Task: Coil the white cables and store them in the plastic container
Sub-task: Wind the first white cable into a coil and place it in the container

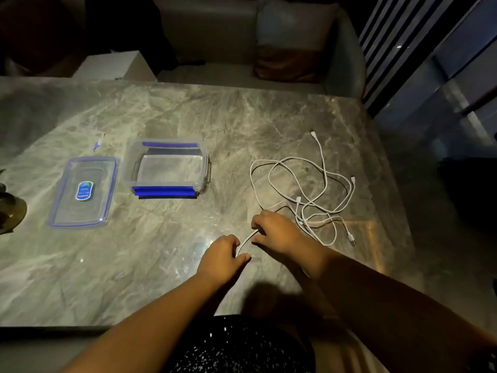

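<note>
A tangle of white cables [304, 189] lies loose on the right half of the marble table [188, 117]. One strand runs from the tangle to the table's front middle. My left hand [222, 258] pinches that strand's near end. My right hand [277, 231] grips the same strand a short way further along, beside the tangle. The clear plastic container [166, 168] with blue clips sits open at centre left, nothing inside it. Its clear lid [84, 191] with a blue rim and a sticker lies flat to the container's left.
A small blue and white piece [98, 144] lies behind the lid. A dark round object [10, 211] sits at the table's left edge. A sofa with a cushion [290, 41] stands beyond the far edge. The table's right edge drops off near the cables.
</note>
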Demonstrator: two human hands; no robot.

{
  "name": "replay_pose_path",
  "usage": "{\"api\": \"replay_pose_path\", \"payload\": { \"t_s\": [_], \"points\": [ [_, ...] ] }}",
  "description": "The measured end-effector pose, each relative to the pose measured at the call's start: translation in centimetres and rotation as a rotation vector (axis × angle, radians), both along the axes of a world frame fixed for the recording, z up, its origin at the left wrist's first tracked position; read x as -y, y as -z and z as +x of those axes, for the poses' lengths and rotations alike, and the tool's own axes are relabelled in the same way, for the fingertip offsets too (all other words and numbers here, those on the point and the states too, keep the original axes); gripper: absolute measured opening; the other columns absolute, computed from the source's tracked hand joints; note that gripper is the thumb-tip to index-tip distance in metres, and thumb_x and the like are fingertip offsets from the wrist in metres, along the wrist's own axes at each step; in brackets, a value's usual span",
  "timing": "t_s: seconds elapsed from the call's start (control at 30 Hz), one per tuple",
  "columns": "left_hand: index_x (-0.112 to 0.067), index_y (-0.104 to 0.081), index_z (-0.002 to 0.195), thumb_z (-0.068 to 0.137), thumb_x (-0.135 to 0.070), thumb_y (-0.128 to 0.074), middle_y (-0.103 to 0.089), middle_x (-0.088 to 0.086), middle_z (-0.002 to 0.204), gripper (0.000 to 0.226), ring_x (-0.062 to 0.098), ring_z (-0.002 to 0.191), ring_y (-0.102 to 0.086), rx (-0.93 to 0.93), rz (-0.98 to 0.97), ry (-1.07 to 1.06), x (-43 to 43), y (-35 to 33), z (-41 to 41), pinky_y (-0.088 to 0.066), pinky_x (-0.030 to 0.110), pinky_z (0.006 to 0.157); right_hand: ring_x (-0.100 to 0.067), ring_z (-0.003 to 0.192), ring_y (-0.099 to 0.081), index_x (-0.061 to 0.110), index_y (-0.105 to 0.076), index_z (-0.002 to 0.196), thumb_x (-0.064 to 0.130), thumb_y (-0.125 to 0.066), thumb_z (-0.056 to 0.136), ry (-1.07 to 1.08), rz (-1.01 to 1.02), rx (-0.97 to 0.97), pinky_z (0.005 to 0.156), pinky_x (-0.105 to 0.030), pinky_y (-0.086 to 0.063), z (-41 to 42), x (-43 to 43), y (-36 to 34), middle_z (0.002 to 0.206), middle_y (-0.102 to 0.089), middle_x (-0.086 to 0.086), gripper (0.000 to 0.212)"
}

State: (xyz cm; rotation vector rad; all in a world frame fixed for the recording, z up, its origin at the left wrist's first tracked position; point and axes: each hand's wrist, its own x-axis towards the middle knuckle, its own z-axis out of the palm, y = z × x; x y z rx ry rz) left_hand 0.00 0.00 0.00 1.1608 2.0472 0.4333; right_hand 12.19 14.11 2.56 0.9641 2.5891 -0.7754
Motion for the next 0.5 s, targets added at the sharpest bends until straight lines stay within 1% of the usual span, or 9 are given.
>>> {"api": "replay_pose_path", "payload": {
  "t_s": [0.13, 0.2, 0.27, 0.37, 0.43, 0.5],
  "points": [
    [-0.02, -0.059, 0.091, 0.08, -0.04, -0.075, -0.061, -0.001, 0.083, 0.028, 0.019, 0.076, -0.059, 0.007, -0.002, -0.093, -0.4, 0.4, 0.3, -0.045, 0.03, 0.066, -0.029, 0.103, -0.059, 0.018, -0.06, 0.113, 0.04, -0.069, 0.084, 0.005, 0.016, 0.026, 0.083, -0.037, -0.047, 0.0, -0.3, 0.7, 0.115, -0.055, -0.007, 0.037],
    [-0.02, -0.057, 0.083, 0.081, -0.038, -0.075, -0.061, -0.001, 0.08, 0.026, 0.019, 0.074, -0.059, 0.0, -0.002, -0.115, -0.6, 0.7, 0.4, -0.048, 0.034, 0.067, -0.03, 0.1, -0.06, 0.017, -0.06, 0.112, 0.039, -0.069, 0.085, 0.018, 0.013, 0.026, 0.082, -0.037, -0.046, -0.2, -0.4, 1.1, 0.115, -0.055, -0.008, 0.036],
    [-0.021, -0.054, 0.076, 0.082, -0.041, -0.074, -0.062, -0.002, 0.077, 0.028, 0.017, 0.071, -0.06, -0.019, -0.01, -0.129, -0.8, 0.8, 0.3, -0.05, 0.037, 0.066, -0.03, 0.098, -0.061, 0.016, -0.061, 0.105, 0.038, -0.07, 0.084, 0.033, 0.012, 0.006, 0.078, -0.036, -0.045, -0.4, -0.7, 1.4, 0.111, -0.057, -0.008, 0.032],
    [-0.022, -0.054, 0.072, 0.083, -0.045, -0.071, -0.062, -0.005, 0.073, 0.031, 0.016, 0.068, -0.06, -0.053, -0.022, -0.136, -1.0, 1.0, 0.4, -0.05, 0.037, 0.063, -0.03, 0.093, -0.06, 0.019, -0.058, 0.088, 0.038, -0.069, 0.083, 0.052, -0.006, -0.009, 0.07, -0.032, -0.038, -0.4, -0.8, 1.7, 0.102, -0.058, -0.007, 0.023],
    [-0.022, -0.054, 0.071, 0.085, -0.045, -0.07, -0.062, -0.005, 0.07, 0.031, 0.016, 0.066, -0.06, -0.055, -0.026, -0.141, -0.9, 1.0, 0.4, -0.051, 0.037, 0.062, -0.029, 0.089, -0.059, 0.022, -0.05, 0.079, 0.039, -0.069, 0.082, 0.068, -0.03, -0.028, 0.067, -0.03, -0.033, -0.3, -0.9, 1.9, 0.095, -0.057, -0.006, 0.025],
    [-0.021, -0.055, 0.069, 0.086, -0.044, -0.069, -0.062, -0.004, 0.068, 0.031, 0.016, 0.065, -0.06, -0.067, -0.038, -0.144, -0.9, 0.9, 0.4, -0.049, 0.036, 0.061, -0.027, 0.084, -0.058, 0.023, -0.047, 0.075, 0.039, -0.069, 0.081, 0.078, -0.049, -0.041, 0.066, -0.03, -0.032, -0.3, -0.9, 1.9, 0.089, -0.055, -0.003, 0.028]
  ]
}}
